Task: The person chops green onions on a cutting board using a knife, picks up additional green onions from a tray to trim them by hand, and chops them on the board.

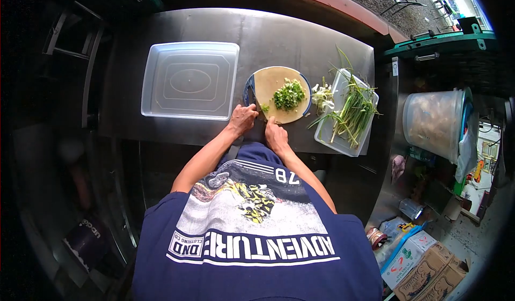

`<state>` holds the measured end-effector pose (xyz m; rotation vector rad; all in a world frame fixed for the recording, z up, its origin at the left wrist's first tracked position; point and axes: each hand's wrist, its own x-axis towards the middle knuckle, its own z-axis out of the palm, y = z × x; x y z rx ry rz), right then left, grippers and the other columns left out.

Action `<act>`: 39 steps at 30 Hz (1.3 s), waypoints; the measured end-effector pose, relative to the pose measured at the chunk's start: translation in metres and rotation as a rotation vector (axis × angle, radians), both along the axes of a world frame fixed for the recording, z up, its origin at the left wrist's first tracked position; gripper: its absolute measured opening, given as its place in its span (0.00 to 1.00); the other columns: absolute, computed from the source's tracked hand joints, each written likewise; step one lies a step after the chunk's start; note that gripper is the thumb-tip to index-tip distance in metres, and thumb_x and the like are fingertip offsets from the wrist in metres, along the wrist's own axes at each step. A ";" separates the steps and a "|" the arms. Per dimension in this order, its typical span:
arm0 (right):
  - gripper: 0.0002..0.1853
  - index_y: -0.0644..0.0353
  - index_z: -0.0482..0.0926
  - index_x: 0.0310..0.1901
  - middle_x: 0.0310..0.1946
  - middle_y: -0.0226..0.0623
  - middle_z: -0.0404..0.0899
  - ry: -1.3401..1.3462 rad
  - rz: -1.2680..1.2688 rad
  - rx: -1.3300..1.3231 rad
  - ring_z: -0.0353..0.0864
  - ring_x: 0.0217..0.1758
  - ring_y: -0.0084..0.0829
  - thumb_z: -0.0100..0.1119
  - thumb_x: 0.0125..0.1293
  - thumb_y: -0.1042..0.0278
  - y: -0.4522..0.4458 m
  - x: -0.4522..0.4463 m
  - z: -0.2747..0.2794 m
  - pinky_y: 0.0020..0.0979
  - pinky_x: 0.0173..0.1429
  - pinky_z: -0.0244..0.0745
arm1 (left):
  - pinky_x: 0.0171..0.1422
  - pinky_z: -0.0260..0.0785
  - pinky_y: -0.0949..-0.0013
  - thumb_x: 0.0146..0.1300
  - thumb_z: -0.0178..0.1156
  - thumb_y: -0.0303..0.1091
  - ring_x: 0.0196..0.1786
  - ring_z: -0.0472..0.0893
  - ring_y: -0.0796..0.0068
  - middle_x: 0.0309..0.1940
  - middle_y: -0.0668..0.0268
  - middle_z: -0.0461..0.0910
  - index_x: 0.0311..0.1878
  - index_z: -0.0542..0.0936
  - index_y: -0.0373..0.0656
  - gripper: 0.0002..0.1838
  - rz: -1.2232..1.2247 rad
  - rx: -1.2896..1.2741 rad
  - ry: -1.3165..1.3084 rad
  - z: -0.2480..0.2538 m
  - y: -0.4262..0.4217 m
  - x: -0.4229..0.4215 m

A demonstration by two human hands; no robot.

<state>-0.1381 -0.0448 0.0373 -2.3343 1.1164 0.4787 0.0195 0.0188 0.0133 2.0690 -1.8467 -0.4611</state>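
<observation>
A round cutting board [268, 81] with a blue edge lies on the metal table, bearing a heap of chopped green onion [289, 95]. Closed around the handle of a knife [252, 90], my left hand [243, 118] is at the board's lower left, and the dark blade lies over the board's left side. A few green bits sit beside the blade. My right hand [276, 136] is at the board's near edge with its fingers bent together; whatever they hold, if anything, is too small to tell. Whole green onions [354, 113] lie in a white tray right of the board.
A large translucent plastic container [192, 81] stands on the metal table [257, 27] at the left. White onion roots [322, 96] lie between board and tray. At the right are a filled clear tub [433, 121] and, lower down, cardboard boxes [429, 271].
</observation>
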 end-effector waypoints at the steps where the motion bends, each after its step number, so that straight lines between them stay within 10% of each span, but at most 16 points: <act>1: 0.14 0.74 0.63 0.49 0.32 0.63 0.80 -0.008 -0.001 -0.009 0.82 0.37 0.59 0.40 0.66 0.72 -0.003 0.006 0.000 0.51 0.42 0.77 | 0.40 0.67 0.59 0.50 0.57 0.27 0.33 0.79 0.64 0.32 0.65 0.75 0.29 0.83 0.49 0.07 -0.002 0.000 0.001 0.001 0.001 -0.002; 39: 0.10 0.69 0.66 0.41 0.32 0.63 0.80 0.001 0.065 0.066 0.82 0.39 0.59 0.40 0.66 0.70 -0.008 -0.026 0.033 0.53 0.43 0.76 | 0.39 0.68 0.59 0.53 0.55 0.27 0.32 0.80 0.62 0.32 0.64 0.75 0.29 0.82 0.47 0.06 0.029 -0.059 0.039 -0.005 0.001 0.000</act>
